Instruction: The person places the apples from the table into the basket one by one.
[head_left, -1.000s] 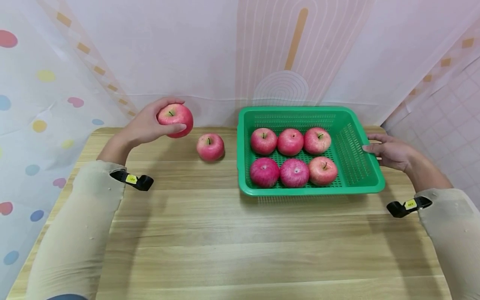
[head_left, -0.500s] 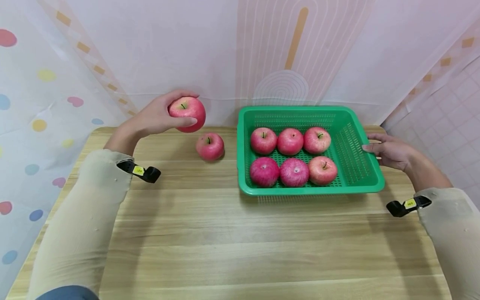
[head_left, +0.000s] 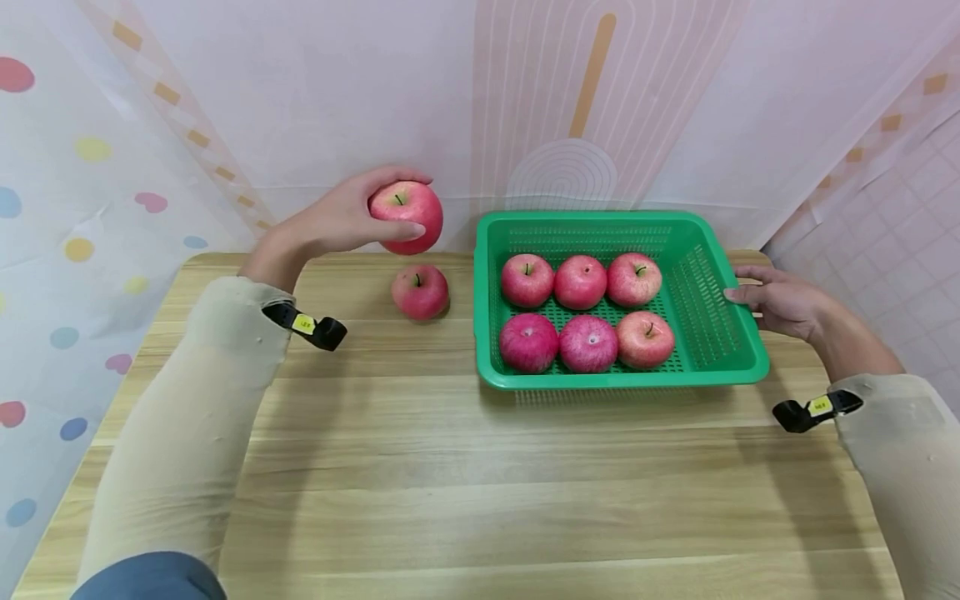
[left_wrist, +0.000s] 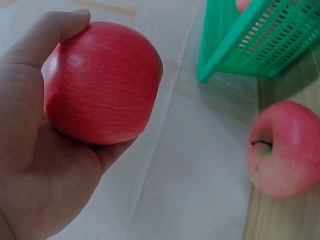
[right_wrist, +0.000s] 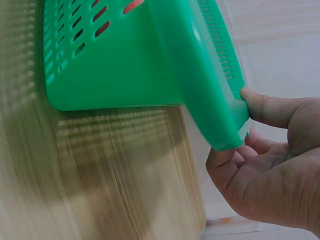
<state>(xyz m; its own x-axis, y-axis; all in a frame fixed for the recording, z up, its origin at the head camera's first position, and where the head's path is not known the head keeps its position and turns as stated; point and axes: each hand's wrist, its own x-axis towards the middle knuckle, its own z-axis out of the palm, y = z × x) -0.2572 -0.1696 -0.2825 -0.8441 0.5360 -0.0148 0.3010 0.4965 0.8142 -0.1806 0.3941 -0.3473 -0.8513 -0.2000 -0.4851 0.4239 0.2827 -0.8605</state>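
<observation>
Head view first, going big to small: the room is a little booth of pale printed curtains, dots on the left and a tile pattern on the right. Filling the bottom is a light wooden bench, smooth laminate by the look of it, so I'd guess round stuff rolls easily on it.

On the right side of the bench sits a green plastic basket with perforated walls and six red apples in two rows of three. It looks light and a bit flexy. The right hand holds its right rim, thumb on top and fingers curled under the lip, which seems the sensible spot to take it.

Just left of the basket a loose apple rests on the bench, stem up.

The left hand holds another apple in the air above that loose one, near the basket's far left corner, fingers wrapped round its sides. It's probably firm, waxy and a bit slippery, and it bruises if dropped, so a full cupped grip around the middle suits it.
</observation>
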